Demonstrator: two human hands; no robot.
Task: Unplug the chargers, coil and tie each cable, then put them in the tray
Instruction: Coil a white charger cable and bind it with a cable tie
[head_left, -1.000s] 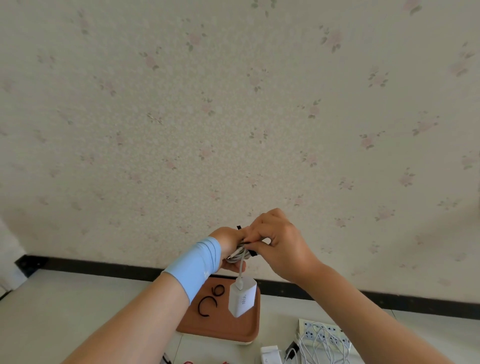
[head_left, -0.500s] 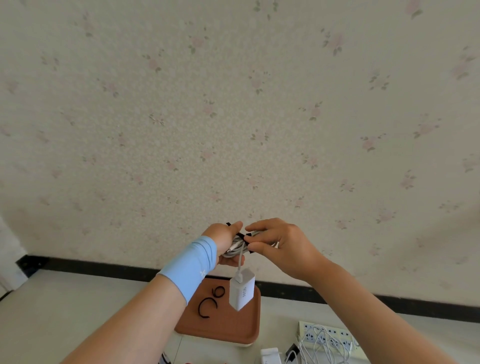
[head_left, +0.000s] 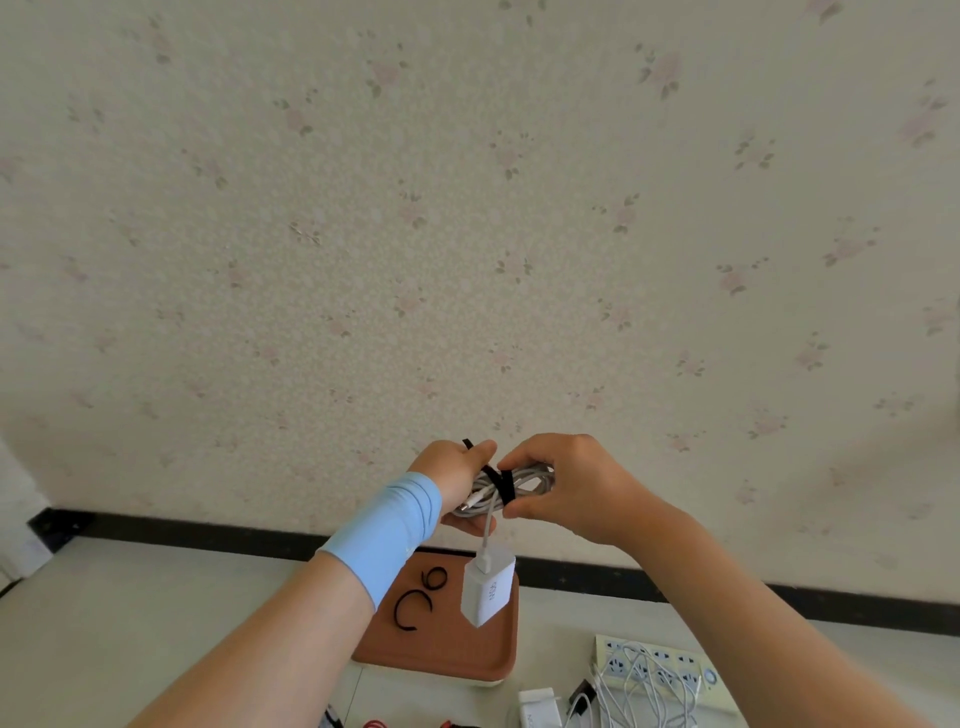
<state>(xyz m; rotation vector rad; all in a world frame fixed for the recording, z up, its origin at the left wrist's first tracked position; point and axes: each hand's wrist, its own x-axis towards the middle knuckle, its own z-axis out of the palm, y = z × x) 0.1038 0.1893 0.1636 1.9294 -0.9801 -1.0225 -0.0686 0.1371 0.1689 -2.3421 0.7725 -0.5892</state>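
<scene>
A grey-white coiled cable (head_left: 524, 480) is being held up in the air in front of the wall, above the far end of the tray and well clear of the table. A black tie (head_left: 502, 487) is wrapping across the middle of the coil, with its loose tail sticking up beside the left thumb. The white charger block (head_left: 488, 592) is hanging from the coil on a short run of cord, dangling over the tray without touching it.

The left hand (head_left: 457, 475) is curling its fingers round the left end of the coil, thumb on top. The right hand (head_left: 569, 483) is pinching the black tie against the bundle between thumb and forefinger, while its other fingers are folding in behind the right end of the coil. A pale blue sleeve (head_left: 389, 530) is covering the left wrist.

The brown tray (head_left: 467, 654) is lying on a pale table (head_left: 130, 623), carrying two more black ties, one open in a C shape (head_left: 413, 610) and one closed in a small loop (head_left: 435, 578). To the right of the tray a white power strip (head_left: 670, 657) is sitting under a tangle of loose white cables (head_left: 636, 691), and another white charger (head_left: 540, 711) is lying near the bottom edge. Behind the table a black baseboard (head_left: 208, 531) is running along the foot of a cream wall (head_left: 467, 208) papered with faint pink flowers.
</scene>
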